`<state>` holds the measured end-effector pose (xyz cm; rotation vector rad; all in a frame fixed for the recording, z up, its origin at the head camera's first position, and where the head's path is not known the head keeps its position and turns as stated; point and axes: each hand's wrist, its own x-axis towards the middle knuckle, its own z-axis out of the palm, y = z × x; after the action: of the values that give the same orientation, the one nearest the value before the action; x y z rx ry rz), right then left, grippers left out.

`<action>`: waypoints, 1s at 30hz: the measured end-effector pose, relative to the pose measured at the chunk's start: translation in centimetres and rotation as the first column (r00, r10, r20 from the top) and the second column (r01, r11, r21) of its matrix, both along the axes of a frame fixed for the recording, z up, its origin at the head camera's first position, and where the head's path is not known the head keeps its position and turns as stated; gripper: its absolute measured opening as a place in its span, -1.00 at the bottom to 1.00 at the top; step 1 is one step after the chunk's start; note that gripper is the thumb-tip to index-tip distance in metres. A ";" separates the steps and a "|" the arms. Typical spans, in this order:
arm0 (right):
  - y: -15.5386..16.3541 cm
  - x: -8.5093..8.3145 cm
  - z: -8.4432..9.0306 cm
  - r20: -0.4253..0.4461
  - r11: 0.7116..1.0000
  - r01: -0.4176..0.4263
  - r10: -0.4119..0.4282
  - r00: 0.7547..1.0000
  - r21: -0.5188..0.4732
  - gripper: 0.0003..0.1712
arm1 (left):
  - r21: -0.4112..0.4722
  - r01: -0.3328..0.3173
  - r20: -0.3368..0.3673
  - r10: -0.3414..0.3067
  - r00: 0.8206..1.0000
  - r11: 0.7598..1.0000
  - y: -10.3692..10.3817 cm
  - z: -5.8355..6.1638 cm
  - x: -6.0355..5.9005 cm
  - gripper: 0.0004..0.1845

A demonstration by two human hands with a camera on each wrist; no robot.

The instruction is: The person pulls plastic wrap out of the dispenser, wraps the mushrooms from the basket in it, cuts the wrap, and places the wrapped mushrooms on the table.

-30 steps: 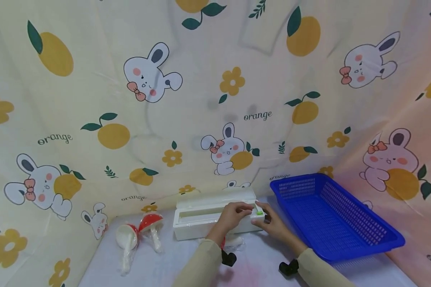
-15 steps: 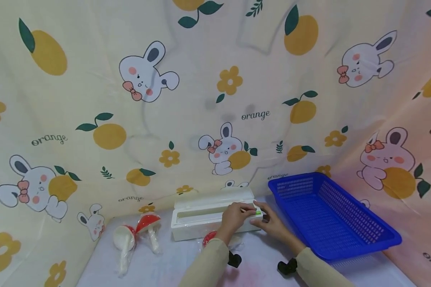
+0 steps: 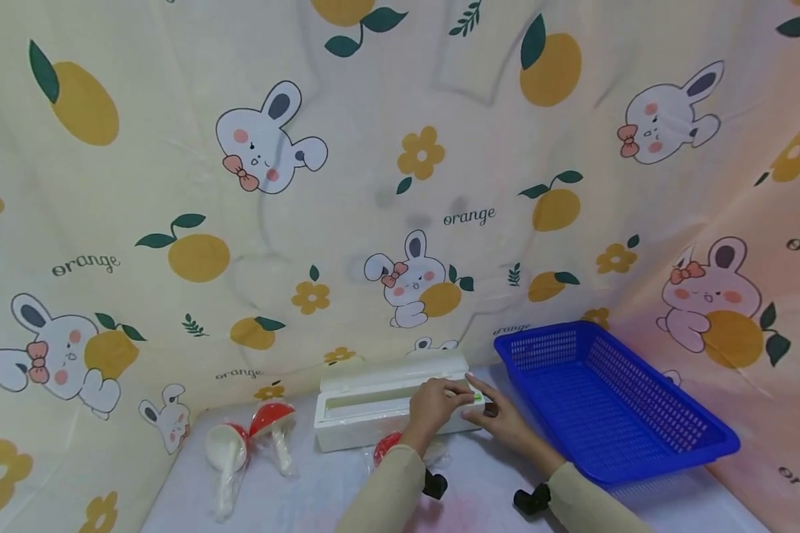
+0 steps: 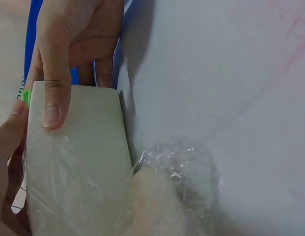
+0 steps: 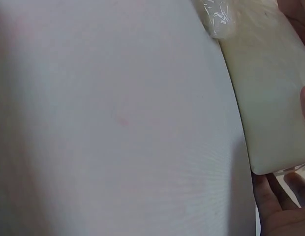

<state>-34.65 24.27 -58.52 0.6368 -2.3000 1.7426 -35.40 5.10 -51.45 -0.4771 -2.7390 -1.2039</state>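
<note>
A long white plastic-wrap dispenser [image 3: 350,431] lies on the table with its lid raised at the back. My left hand [image 3: 432,409] is at its right end, fingertips pinching at a small green slider [image 4: 25,97] on the top edge. My right hand [image 3: 508,428] grips that same end, its thumb on the front face [image 4: 76,110] and the other fingers around the end. Thin clear film covers part of the front. A red-and-white mushroom-shaped piece in clear wrap [image 3: 385,447] lies before the dispenser, partly hidden by my left forearm.
Two more wrapped mushroom-shaped pieces, one with a white hollow [image 3: 227,450] and one with a red cap [image 3: 272,416], lie at the left. A blue slotted basket [image 3: 547,350] stands to the right, close to my right hand. Patterned cloth [image 3: 347,237] hangs behind.
My left hand has shifted slightly right along the dispenser, uncovering the red cap in front. A white flap near the green slider has gone down. My right hand keeps its hold.
</note>
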 end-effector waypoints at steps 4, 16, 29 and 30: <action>-0.2 -0.2 0.0 -0.017 1.000 -0.002 0.002 1.000 0.026 -0.13 | -0.008 0.006 -0.016 -0.006 1.000 1.000 -0.2 0.1 0.1 -0.82; 0.1 -0.3 0.0 0.017 1.000 0.013 -0.013 1.000 0.000 -0.13 | -0.015 0.048 -0.004 -0.048 0.999 0.999 -0.6 0.4 0.1 -0.86; -0.1 0.0 0.5 0.110 0.997 0.065 -0.069 0.992 0.039 -0.12 | -0.287 0.083 -0.104 -0.117 0.988 0.954 -2.2 2.3 -0.1 -0.90; -0.1 0.0 0.6 0.114 0.997 0.067 -0.071 0.991 0.040 -0.12 | -0.296 0.084 -0.097 -0.117 0.988 0.952 -2.3 2.4 -0.1 -0.90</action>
<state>-34.66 24.16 -57.93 0.4680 -2.4044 1.7537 -35.45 2.75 -49.04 -0.7002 -2.8321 -0.7632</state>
